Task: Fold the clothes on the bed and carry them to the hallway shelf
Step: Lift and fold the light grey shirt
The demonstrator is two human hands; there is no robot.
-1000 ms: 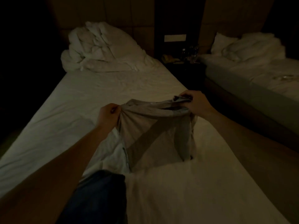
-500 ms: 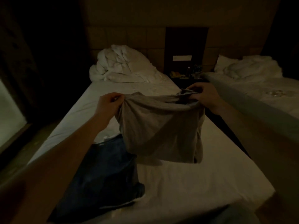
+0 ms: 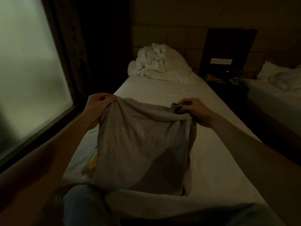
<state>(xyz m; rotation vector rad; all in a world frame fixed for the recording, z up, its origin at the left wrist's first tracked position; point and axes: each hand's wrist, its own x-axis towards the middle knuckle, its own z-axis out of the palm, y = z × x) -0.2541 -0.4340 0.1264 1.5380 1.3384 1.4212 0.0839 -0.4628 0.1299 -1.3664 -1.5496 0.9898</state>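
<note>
Dim twin room, lit faintly from one side.
Frosted window (image 3: 31, 82) glowing pale green at left in a dark frame; tan panelled wall (image 3: 171, 35) behind; dark nightstand (image 3: 226, 82) with small clutter beside a second bed (image 3: 275, 98) at right; crumpled white duvet (image 3: 156, 64) heaped against the wall.

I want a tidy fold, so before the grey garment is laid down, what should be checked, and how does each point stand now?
1. Left hand grips one top corner of the grey garment: ok.
2. Right hand grips the other top corner: ok.
3. Top edge taut between the hands: not ok, it sags and bunches.
4. Cloth hangs flat: not ok, creased.
5. Bare sheet on the bed to lay it on: ok.
6. White and yellow cloth clear of the landing spot: cannot tell, partly hidden.
</note>
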